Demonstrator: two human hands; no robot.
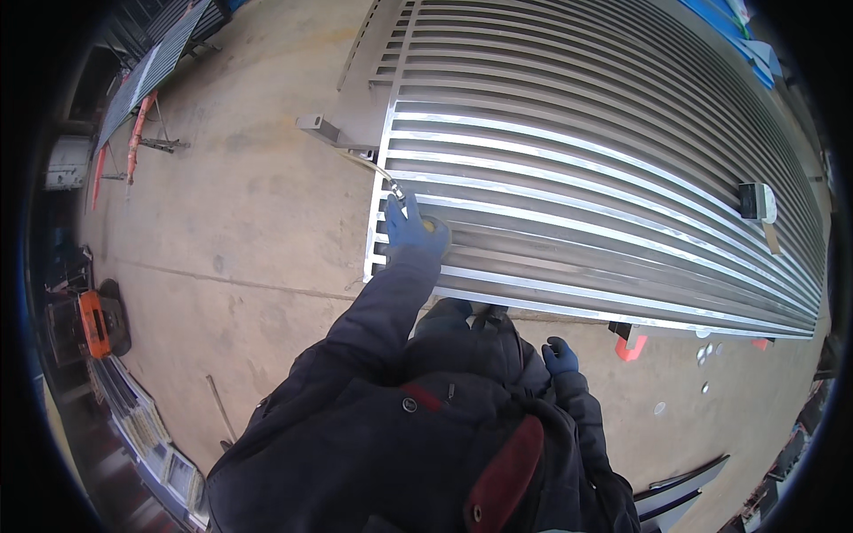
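Note:
A long frame of parallel metal slats point(524, 191) lies in front of me, with bright, shiny faces on the nearer slats and duller grey ones farther off. At its near left end, my left hand point(410, 233), in a blue glove, is closed over an air sander point(433, 225). Only a yellowish rounded part of the sander shows; the glove hides the rest. A thin air hose point(364, 162) joins it at a metal fitting and runs off left. My right hand point(560, 357), also gloved, hangs beside my body, fingers curled in, with nothing seen in it.
On the right of the slats sits a black and white box-shaped item point(757, 202). Red supports point(631, 345) show under the near edge. A grey square beam end point(317, 127) juts out left. An orange machine point(93, 324) stands far left. Small round discs point(705, 355) lie on the floor.

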